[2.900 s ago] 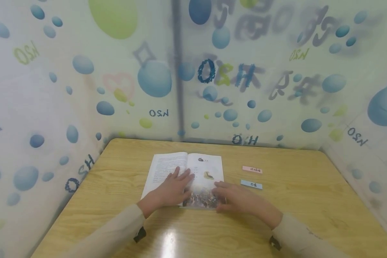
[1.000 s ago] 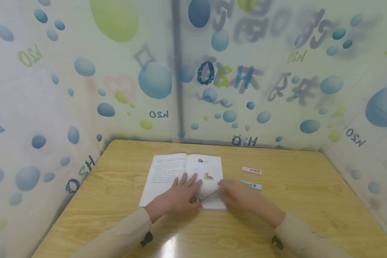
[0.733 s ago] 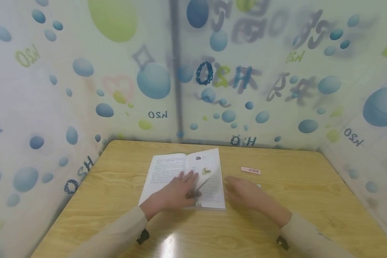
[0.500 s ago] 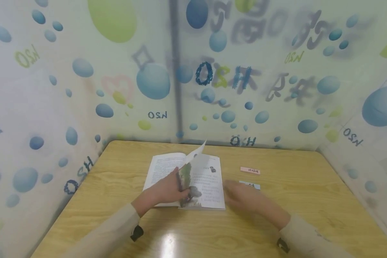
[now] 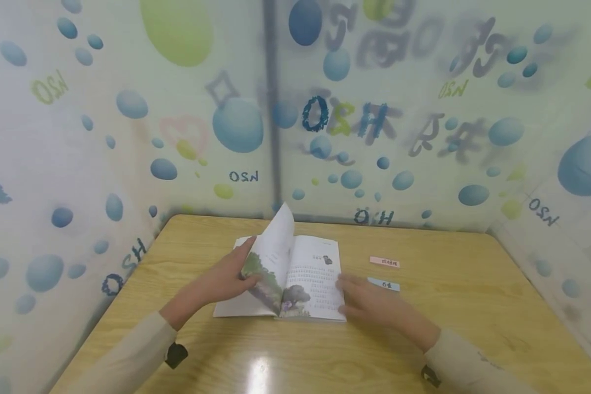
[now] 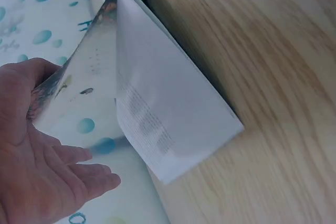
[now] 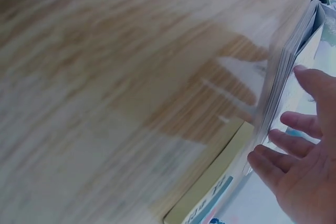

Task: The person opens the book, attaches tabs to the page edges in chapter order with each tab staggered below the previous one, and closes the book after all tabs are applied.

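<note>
Since the page has swung left, turning seems half done: wide left hand guides it, wide right hand is at right edge of the book

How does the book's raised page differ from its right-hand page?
The raised page stands up and curves, while the right-hand page lies nearly flat.
The raised page shows greenery below mostly blank paper; the right-hand page carries rows of text.
The left hand touches the raised page; the right hand is at the right-hand page's outer edge.
Both are white with printed foliage.
</note>
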The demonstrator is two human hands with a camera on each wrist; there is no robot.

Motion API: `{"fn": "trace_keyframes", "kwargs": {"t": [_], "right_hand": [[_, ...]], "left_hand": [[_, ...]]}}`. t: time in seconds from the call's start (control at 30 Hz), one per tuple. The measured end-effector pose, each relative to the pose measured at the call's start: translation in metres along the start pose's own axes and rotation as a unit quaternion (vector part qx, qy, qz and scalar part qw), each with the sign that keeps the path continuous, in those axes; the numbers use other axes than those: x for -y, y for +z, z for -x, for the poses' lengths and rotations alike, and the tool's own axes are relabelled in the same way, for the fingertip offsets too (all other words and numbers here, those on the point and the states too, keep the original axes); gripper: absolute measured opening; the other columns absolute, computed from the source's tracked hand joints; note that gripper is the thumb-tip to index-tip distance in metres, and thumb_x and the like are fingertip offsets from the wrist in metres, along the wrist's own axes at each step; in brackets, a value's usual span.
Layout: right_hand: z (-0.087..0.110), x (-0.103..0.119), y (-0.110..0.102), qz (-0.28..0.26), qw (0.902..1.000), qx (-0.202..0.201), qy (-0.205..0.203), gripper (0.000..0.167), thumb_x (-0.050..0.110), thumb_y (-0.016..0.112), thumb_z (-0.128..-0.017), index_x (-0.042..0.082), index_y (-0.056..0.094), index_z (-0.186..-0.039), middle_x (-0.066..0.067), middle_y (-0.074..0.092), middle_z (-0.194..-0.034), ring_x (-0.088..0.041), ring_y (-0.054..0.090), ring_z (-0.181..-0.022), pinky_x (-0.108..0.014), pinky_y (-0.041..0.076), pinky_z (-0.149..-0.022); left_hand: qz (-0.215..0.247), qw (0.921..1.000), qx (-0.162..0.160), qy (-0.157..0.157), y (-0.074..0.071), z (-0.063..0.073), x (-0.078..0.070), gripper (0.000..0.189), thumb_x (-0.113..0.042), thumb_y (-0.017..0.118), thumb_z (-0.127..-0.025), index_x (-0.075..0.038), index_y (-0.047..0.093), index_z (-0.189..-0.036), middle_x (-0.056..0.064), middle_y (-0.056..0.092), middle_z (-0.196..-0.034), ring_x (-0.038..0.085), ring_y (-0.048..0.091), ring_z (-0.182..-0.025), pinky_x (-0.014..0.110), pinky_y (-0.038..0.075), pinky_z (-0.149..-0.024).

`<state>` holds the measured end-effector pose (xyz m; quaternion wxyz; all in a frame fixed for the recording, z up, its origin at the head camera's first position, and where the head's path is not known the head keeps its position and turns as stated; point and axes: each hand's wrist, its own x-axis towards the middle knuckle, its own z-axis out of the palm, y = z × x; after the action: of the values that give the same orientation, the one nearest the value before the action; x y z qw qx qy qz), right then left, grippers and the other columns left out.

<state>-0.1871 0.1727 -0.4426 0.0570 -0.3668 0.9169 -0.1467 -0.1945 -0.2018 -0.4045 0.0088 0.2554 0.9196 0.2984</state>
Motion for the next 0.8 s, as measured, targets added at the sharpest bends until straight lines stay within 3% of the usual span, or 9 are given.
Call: {"fn": "trace_keyframes", "kwargs": {"t": [0.17, 0.37, 0.7, 0.8], "right_hand": [[-0.002, 0.004, 0.003, -0.004, 0.9999, 0.015, 0.003, 0.060, 0.041, 0.061, -0.101, 0.003, 0.051, -0.147, -0.017, 0.040, -0.156, -0.033, 0.040, -0.141, -0.048, 0.035, -0.113], [-0.006, 0.013, 0.006, 0.002, 0.9997, 0.006, -0.022, 0.062, 0.040, 0.065, -0.099, 0.003, 0.052, -0.146, -0.017, 0.041, -0.156, -0.034, 0.039, -0.142, -0.047, 0.032, -0.114], [-0.012, 0.020, 0.009, -0.003, 0.9991, 0.042, -0.003, 0.070, 0.046, 0.068, -0.096, 0.007, 0.048, -0.151, -0.011, 0.035, -0.160, -0.029, 0.033, -0.146, -0.044, 0.028, -0.116], [-0.013, 0.018, 0.012, 0.002, 0.9991, 0.041, -0.008, 0.070, 0.046, 0.068, -0.096, 0.007, 0.049, -0.151, -0.013, 0.036, -0.160, -0.030, 0.033, -0.146, -0.044, 0.029, -0.116]], "left_hand": [[-0.001, 1.0000, -0.010, -0.001, -0.004, 0.011, 0.006, 0.084, -0.013, 0.068, -0.097, 0.017, 0.014, -0.153, 0.036, 0.024, -0.157, 0.047, 0.026, -0.144, 0.058, 0.026, -0.114], [-0.024, 0.9994, -0.021, -0.015, -0.001, 0.022, 0.016, 0.085, -0.016, 0.068, -0.096, 0.018, 0.014, -0.152, 0.040, 0.020, -0.155, 0.052, 0.023, -0.143, 0.061, 0.022, -0.115], [-0.098, 0.9935, 0.020, -0.055, 0.017, 0.029, 0.028, 0.086, -0.023, 0.069, -0.096, 0.014, 0.018, -0.155, 0.044, 0.014, -0.154, 0.065, 0.019, -0.137, 0.070, 0.023, -0.110], [-0.105, 0.9931, 0.023, -0.046, 0.024, 0.028, 0.028, 0.083, -0.025, 0.067, -0.097, 0.010, 0.021, -0.156, 0.042, 0.015, -0.156, 0.065, 0.018, -0.137, 0.072, 0.024, -0.108]]}}
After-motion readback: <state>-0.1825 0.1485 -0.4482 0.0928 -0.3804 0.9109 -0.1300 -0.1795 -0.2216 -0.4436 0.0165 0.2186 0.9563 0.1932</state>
